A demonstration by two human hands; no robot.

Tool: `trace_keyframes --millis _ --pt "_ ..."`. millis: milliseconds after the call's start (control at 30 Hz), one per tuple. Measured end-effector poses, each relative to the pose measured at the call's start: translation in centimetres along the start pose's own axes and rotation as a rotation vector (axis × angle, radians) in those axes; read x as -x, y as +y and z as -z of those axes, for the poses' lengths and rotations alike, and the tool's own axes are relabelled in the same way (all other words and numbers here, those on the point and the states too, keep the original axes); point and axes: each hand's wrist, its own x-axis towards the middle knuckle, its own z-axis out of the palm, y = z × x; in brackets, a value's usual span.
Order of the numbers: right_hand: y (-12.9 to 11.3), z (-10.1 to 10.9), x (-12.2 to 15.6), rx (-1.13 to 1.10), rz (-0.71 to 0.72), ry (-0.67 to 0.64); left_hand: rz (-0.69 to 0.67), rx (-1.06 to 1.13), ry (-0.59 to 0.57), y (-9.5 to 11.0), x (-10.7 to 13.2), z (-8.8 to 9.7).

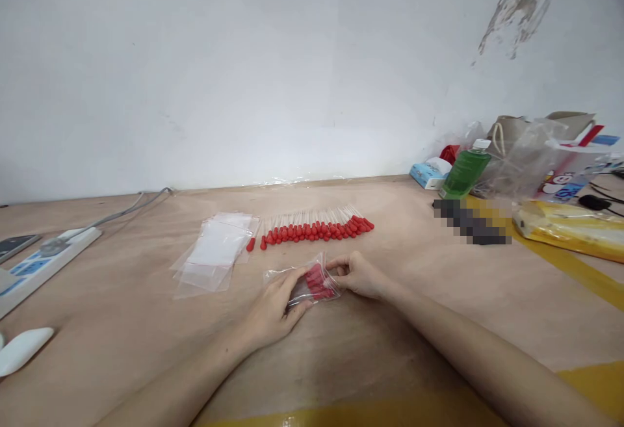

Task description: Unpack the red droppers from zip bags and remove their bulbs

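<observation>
Between my two hands lies a clear plastic zip bag (298, 292) with several red-tipped sticks (319, 282) inside, their red ends toward the right. My left hand (279, 307) grips the bag's left part, thumb below and fingers above. At the bag's right end, the fingers of my right hand (355, 275) are pinched on its edge. Beyond the hands, a row of red-tipped thin sticks (316, 231) lies with the red ends toward me. Left of that row is a fanned stack of flat clear bags (217, 248), with one red tip touching its right edge.
A white power strip (58, 264) with a grey cable and a phone (17, 246) are at left, above a white object (25, 350). At right stand a green bottle (465, 170), a tissue pack (429, 173), plastic bags and a yellow package (575, 225). A wall closes the back.
</observation>
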Motion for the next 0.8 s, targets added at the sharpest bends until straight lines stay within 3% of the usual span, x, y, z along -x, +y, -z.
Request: trace_keyframes --millis 100,300,433,633,800 --pt "0.0 -0.2 -0.1 -0.058 0.021 -0.016 -0.019 0.014 0.011 -0.6 -0.3 0.1" --pt "-0.2 -1.5 -0.2 -0.291 -0.044 0.114 -0.007 0.044 0.010 -1.3 -0.3 0.1" --pt "-1.0 -1.9 0.0 -0.469 -0.078 0.093 -0.004 0.072 0.035 -1.3 -0.3 0.0" --pt "-1.1 -2.0 0.0 -0.396 0.080 0.047 0.000 0.033 -0.005 -1.2 -0.5 0.3" --pt "-0.4 -0.7 -0.3 -0.378 -0.006 0.144 0.013 0.013 -0.073 -1.5 -0.8 0.5"
